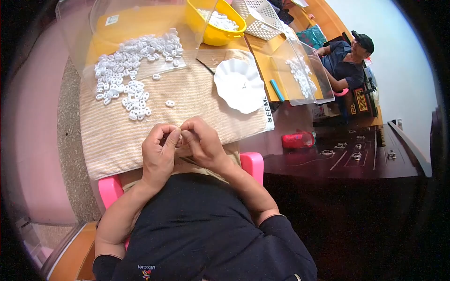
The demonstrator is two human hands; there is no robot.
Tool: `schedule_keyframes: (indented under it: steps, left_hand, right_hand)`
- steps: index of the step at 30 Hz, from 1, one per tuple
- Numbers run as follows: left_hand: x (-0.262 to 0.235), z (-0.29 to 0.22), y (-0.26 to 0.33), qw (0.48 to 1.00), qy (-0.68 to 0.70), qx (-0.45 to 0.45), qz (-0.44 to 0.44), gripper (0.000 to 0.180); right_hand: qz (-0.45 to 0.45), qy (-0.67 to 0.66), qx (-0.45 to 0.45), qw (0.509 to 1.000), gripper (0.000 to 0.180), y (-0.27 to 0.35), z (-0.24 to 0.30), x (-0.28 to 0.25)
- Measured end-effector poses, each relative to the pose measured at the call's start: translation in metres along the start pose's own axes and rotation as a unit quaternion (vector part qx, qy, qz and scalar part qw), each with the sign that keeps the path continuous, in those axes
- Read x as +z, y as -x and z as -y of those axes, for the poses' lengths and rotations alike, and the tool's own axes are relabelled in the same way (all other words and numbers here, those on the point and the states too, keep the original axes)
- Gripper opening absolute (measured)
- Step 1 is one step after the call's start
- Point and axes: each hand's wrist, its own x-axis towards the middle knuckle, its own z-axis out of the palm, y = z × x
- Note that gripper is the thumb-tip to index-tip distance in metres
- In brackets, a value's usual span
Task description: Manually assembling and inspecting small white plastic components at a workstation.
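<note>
My left hand (158, 152) and my right hand (204, 144) meet in front of my body, over the near edge of the striped cloth. Thumbs and forefingers are pinched together, fingertips touching. Whatever they hold is too small and too hidden to make out. Just beyond them a single small white oval piece with two holes (170, 103) lies on the cloth. Further left spreads a pile of the same white two-holed pieces (136, 49), partly inside a clear plastic bin (192, 63) tipped with its opening toward me.
A white scalloped dish (239, 86) sits right of centre, beside a thin black stick (205, 66). Behind stand a yellow basin (213, 37) of white pieces and a white perforated basket (258, 21). At right, a person (349, 61) sits by another clear bin (302, 77); a teal bar (277, 90) lies nearer.
</note>
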Motion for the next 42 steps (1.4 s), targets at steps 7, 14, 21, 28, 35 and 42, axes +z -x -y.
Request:
schedule_keyframes:
  steps: [7,14,21,28,35,42]
  left_hand:
    - [0.001,-0.001,0.0,0.995,-0.074,0.069,-0.012,0.013]
    - [-0.001,0.006,0.0,0.999,-0.038,0.025,-0.007,0.014]
    - [0.001,0.006,0.001,0.998,-0.05,0.046,-0.013,0.013]
    - [0.001,0.004,0.0,0.999,-0.048,0.023,0.002,0.013]
    - [0.001,0.004,0.0,1.0,-0.015,-0.01,0.006,0.012]
    - [0.003,-0.001,0.002,0.999,0.035,-0.035,0.012,0.012]
  right_hand:
    - [0.024,-0.023,0.021,0.999,0.007,0.0,0.0,-0.003]
    - [-0.003,0.097,-0.083,0.992,0.008,-0.003,0.006,-0.003]
    - [0.082,-0.127,0.138,0.979,0.009,0.002,0.0,-0.011]
    - [0.071,0.1,-0.062,0.991,0.01,-0.001,-0.005,-0.014]
    - [0.037,0.171,-0.12,0.977,0.012,-0.003,0.005,-0.011]
    - [0.067,-0.023,0.052,0.996,0.006,0.004,-0.009,-0.007]
